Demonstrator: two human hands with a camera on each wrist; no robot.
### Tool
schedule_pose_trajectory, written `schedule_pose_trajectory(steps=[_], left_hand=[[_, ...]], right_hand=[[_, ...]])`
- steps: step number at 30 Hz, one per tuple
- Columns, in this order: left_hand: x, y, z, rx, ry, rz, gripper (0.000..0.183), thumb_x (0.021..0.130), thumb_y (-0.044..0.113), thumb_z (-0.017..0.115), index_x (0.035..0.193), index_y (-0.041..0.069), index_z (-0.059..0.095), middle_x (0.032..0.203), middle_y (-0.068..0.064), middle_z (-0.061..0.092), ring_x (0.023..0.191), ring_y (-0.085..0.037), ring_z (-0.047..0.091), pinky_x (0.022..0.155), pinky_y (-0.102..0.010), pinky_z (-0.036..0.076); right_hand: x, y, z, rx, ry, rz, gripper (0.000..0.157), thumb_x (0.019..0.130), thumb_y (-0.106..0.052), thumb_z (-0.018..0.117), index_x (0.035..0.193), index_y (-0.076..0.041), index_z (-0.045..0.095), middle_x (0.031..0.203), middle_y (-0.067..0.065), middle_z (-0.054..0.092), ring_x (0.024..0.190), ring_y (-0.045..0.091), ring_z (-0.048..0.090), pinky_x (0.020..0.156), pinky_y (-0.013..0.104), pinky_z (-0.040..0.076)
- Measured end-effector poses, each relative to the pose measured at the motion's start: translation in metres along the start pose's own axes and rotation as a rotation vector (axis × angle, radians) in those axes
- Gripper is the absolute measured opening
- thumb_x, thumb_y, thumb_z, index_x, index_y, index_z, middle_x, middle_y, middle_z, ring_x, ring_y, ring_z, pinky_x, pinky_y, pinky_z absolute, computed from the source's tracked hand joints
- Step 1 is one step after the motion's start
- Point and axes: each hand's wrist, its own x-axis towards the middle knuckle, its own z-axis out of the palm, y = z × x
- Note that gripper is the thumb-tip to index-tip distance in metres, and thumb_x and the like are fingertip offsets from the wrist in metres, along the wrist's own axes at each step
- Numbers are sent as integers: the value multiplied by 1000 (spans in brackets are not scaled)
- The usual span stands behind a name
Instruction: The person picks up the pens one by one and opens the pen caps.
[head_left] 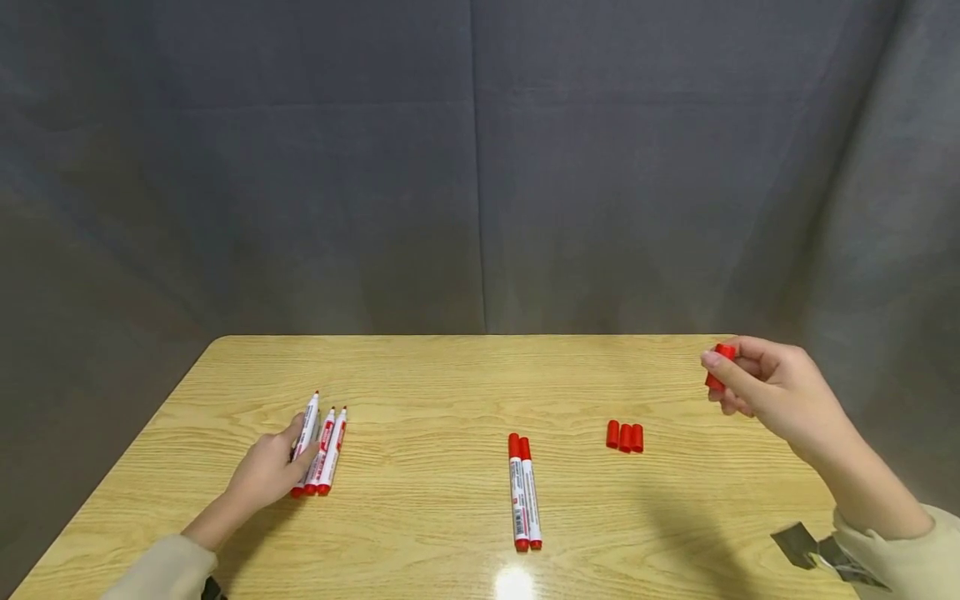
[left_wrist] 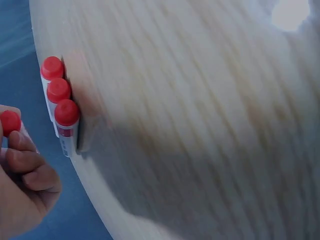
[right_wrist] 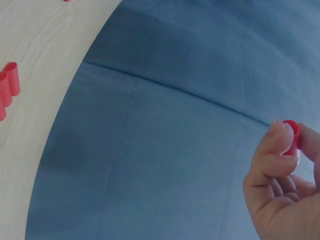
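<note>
L hand [head_left: 268, 468] grips uncapped white marker [head_left: 309, 416] w/ red butt end; R hand [head_left: 776, 387] pinches glossy red cap [head_left: 725, 352], short, tubular & hollow.

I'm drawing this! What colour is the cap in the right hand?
Red: the cap in the right hand shows best in the head view.

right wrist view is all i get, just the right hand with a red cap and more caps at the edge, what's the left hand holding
Observer: The left hand grips a marker with its nib bare.
Operator: anything right next to it
Observer: Three more markers lie side by side.
Operator: any with caps on
Observer: Two capped markers lie between the left hand and the three loose caps.
</note>
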Motion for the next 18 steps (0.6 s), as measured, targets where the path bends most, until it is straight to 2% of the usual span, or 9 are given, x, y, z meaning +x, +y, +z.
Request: schedule_pose_trajectory(steps=[8, 18], left_hand=[[3, -4, 3, 0, -28, -4, 57, 90, 17, 55, 128, -20, 35, 47, 4, 36, 38, -5, 30, 34, -21, 24], [3, -3, 5, 7, -46, 5, 55, 91, 17, 55, 127, -20, 36, 48, 4, 35, 38, -5, 30, 35, -21, 25]], right_hand=[[5, 12, -1, 19, -10, 48, 24, 92, -20, 55, 82, 2, 55, 61, 4, 56, 51, 14, 49, 46, 26, 41], [14, 49, -2, 29, -28, 183, 33, 92, -28, 53, 84, 4, 54, 65, 2, 56, 54, 13, 51, 49, 24, 44]])
